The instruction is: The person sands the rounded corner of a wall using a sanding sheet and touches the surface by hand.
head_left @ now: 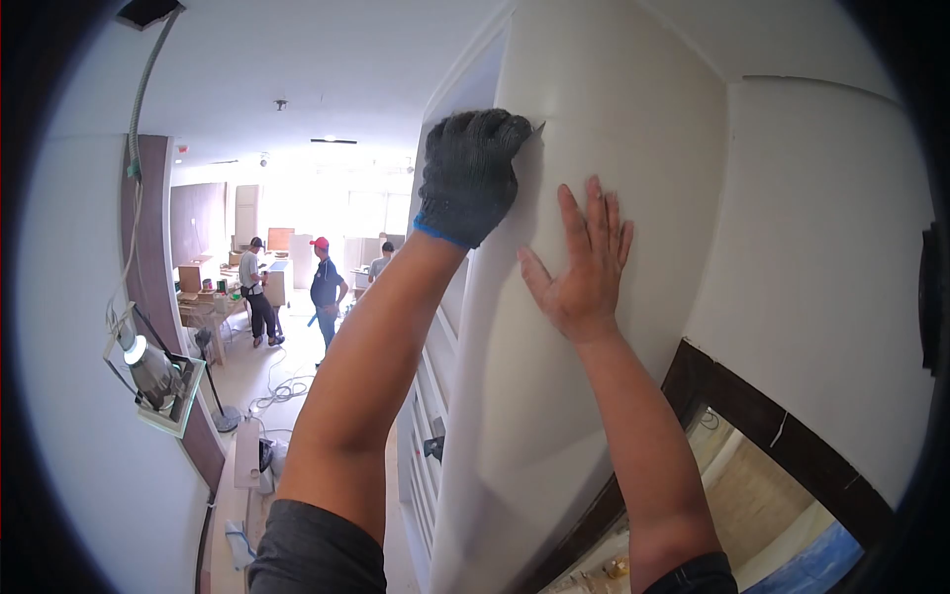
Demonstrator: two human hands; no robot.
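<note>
My left hand (pixel 472 176), in a dark knit glove with a blue cuff, is closed near the upper front edge of a tall pale panel (pixel 554 416). A small dark pointed blade tip (pixel 540 129) sticks out beside its fingers; the rest of that tool is hidden in the fist. To the right, my bare right hand (pixel 586 267) lies with spread fingers against the panel's broad face, lower than the gloved hand, and holds nothing.
White shelf slats (pixel 426 475) stand left of the panel. A lamp (pixel 148 366) hangs at far left. Three people stand in the bright room behind, one in a red cap (pixel 325 287), by a cluttered workbench (pixel 203 312). Cables (pixel 282 391) lie on the floor. A dark frame (pixel 782 436) is lower right.
</note>
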